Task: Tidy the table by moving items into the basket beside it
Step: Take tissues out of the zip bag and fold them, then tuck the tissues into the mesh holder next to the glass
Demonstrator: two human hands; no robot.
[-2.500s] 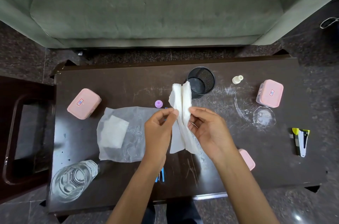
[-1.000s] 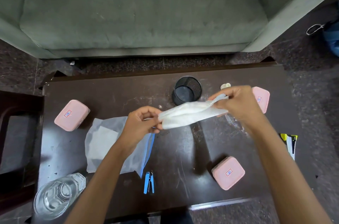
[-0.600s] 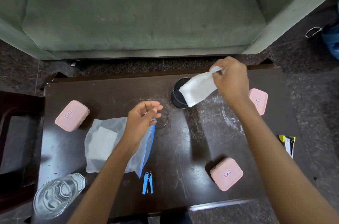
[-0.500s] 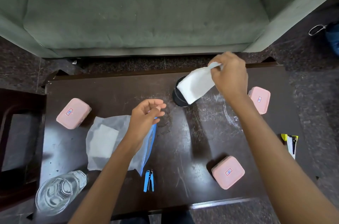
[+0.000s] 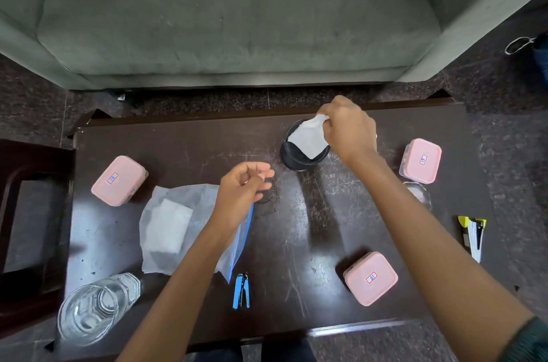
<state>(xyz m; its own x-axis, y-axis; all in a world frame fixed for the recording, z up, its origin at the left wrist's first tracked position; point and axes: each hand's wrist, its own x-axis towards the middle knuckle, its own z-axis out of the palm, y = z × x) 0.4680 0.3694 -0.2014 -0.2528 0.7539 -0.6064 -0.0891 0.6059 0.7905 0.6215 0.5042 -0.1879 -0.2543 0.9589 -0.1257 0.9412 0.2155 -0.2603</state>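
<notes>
My right hand is shut on a white folded tissue, whose lower end hangs inside the black mesh cup at the table's far middle. My left hand hovers over the table centre, fingers loosely curled and apart, holding nothing, just above the blue-edged clear zip bag with a white pad inside. Three pink lidded boxes lie at the left, front right and far right.
A clear glass bottle lies at the front left corner. A small blue clip sits near the front edge, a yellow and black stapler at the right edge. A dark wooden piece stands left of the table, a green sofa behind.
My right hand carried the tissue from the table centre to the mesh cup and lowered its end in. My left hand let go of the tissue and stayed over the zip bag.
</notes>
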